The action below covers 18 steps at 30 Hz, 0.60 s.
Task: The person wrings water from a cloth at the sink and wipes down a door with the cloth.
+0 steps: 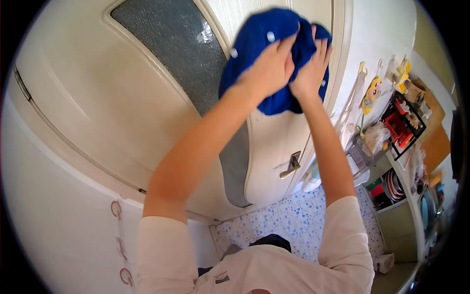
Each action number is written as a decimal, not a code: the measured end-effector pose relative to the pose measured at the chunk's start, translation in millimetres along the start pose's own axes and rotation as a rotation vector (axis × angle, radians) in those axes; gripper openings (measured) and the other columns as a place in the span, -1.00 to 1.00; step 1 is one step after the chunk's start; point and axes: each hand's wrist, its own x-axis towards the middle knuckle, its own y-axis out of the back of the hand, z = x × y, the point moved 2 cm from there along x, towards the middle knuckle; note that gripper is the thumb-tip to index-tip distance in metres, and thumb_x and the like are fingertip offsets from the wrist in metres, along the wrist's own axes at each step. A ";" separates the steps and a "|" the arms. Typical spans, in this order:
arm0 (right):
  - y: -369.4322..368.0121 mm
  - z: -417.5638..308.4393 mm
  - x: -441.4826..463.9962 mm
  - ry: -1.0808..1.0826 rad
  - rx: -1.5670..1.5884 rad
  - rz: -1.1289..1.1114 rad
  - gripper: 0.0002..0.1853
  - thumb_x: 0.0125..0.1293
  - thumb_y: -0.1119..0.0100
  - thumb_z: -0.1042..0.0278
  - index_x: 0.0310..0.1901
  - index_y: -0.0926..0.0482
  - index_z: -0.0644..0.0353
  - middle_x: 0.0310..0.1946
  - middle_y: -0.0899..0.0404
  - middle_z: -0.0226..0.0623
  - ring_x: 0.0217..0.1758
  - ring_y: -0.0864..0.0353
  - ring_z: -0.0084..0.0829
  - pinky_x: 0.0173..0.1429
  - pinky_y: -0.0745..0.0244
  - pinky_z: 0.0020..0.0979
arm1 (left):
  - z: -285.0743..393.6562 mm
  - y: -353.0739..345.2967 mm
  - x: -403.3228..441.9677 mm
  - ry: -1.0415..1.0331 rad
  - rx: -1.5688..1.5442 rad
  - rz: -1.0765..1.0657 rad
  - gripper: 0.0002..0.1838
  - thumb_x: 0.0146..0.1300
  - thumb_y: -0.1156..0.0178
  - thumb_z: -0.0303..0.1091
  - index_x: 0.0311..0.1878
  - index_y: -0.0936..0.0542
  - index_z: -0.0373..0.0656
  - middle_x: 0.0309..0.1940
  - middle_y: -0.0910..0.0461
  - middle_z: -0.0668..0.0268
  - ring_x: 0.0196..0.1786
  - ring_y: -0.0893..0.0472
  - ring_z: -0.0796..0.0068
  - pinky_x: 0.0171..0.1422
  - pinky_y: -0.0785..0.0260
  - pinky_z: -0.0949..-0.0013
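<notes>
A dark blue cloth (267, 36) with a few white spots is bunched up in front of the upper part of a cream door (274, 142). My left hand (271, 68) grips the middle of it, fingers pointing up and bent into the fabric. Close beside it, my right hand (313, 71) holds the right part, with folds of cloth between the two hands. Both arms are stretched out and raised. Whether the cloth touches the door surface is hard to tell.
The door has a curved dark glass panel (174, 44) and a metal handle (291, 165). Hooks with a yellow cartoon item (372, 95) are on the right wall. Beyond stand a black rack with red baskets (399, 130) and a shelf holding dishes (391, 186). The floor (289, 220) is blue-speckled.
</notes>
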 end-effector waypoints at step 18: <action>21.2 -49.4 -231.8 -0.197 0.154 -0.454 -0.29 0.37 -0.07 0.22 0.49 -0.24 0.39 0.35 -0.34 0.15 0.49 -0.18 0.32 0.63 0.18 0.28 | 19.3 -81.6 -222.7 0.643 -0.182 -0.283 -0.31 0.43 -0.01 -0.30 0.57 -0.15 -0.30 -0.03 -0.59 -0.33 -0.04 -0.63 -0.32 0.08 -0.50 -0.10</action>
